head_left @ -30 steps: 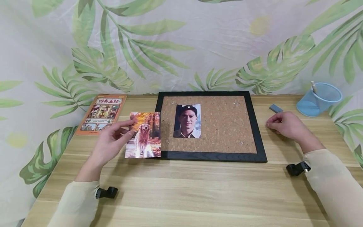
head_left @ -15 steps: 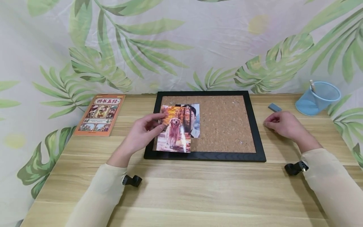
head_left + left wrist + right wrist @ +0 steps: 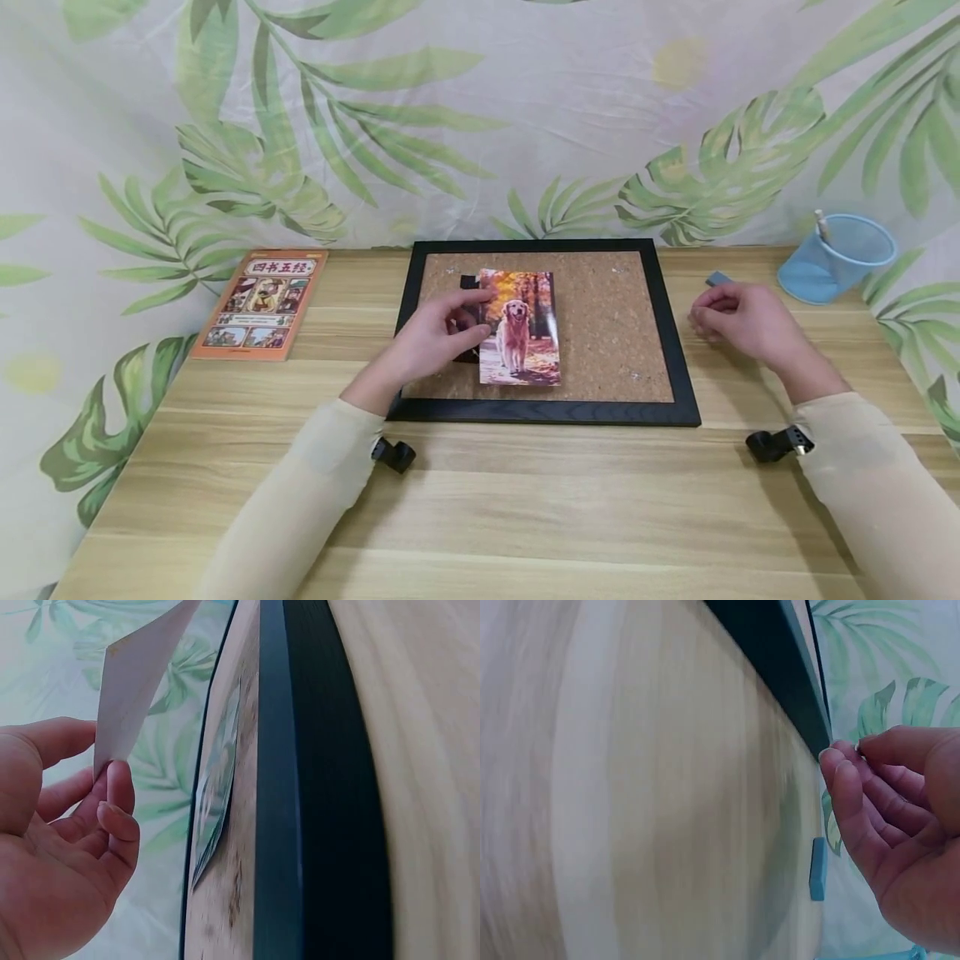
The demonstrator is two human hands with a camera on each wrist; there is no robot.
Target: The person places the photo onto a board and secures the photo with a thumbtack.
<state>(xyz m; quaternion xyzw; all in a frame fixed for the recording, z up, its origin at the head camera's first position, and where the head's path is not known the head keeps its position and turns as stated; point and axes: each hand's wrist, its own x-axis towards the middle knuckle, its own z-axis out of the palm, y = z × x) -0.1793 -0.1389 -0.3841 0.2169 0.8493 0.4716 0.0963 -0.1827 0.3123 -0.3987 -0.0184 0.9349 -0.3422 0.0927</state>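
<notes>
My left hand pinches a glossy photo print of a golden retriever by its left edge, over the cork board. The left wrist view shows its white back raised clear of the board. Beneath lies a portrait photo, mostly hidden from the head view, its lower end curling up from the cork. Right of the black frame, my right hand is raised over the table with thumb and fingertips together. Between them a tiny speck shows, mostly hidden; I cannot tell its kind.
A blue eraser-like block lies just behind my right hand. At the back right stands a blue mesh pen cup with a pencil. An orange book lies left of the board. A leaf-patterned cloth hangs behind the table.
My left hand has carried the dog photo rightward from the board's left edge until it covers most of the portrait. The right hand has stayed nearly in place.
</notes>
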